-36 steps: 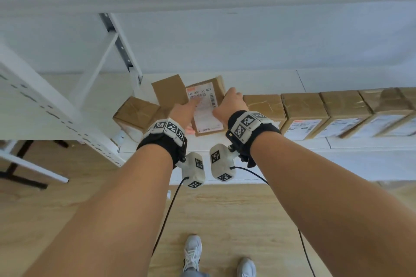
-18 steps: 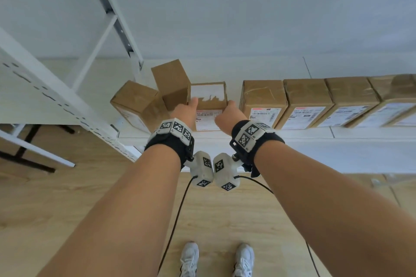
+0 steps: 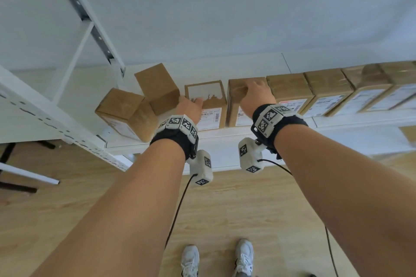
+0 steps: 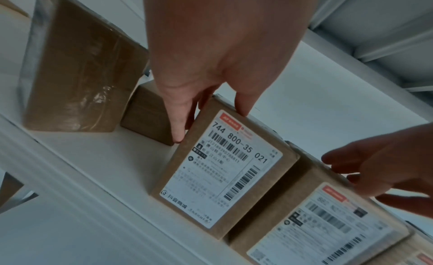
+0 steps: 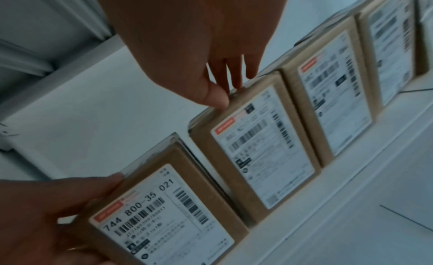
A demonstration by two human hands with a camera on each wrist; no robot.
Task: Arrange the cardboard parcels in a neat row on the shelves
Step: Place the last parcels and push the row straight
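Note:
A cardboard parcel (image 3: 206, 94) with a torn white label on top and a "744 800-35 021" label (image 4: 225, 176) on its front stands upright on the white shelf (image 3: 157, 143). My left hand (image 3: 191, 105) grips its upper left edge, thumb on top and fingers down its left side (image 4: 178, 128). The parcel stands close beside the neighbouring parcel (image 3: 234, 101), the left end of a row (image 3: 326, 87). On the neighbour's top lies my right hand (image 3: 255, 94), fingers straight and thumb (image 5: 216, 98) at its front top edge.
Two loose parcels stand askew left of my left hand, one (image 3: 121, 105) near the shelf's front edge, one (image 3: 157, 87) tilted behind it. A white slanted upright (image 3: 45, 114) bounds the shelf at the left. Bare shelf lies behind the row. Wooden floor below.
The labelled parcel has slid right and the gap to the row has narrowed to a slit. My right hand left that parcel and now lies on the neighbour's top.

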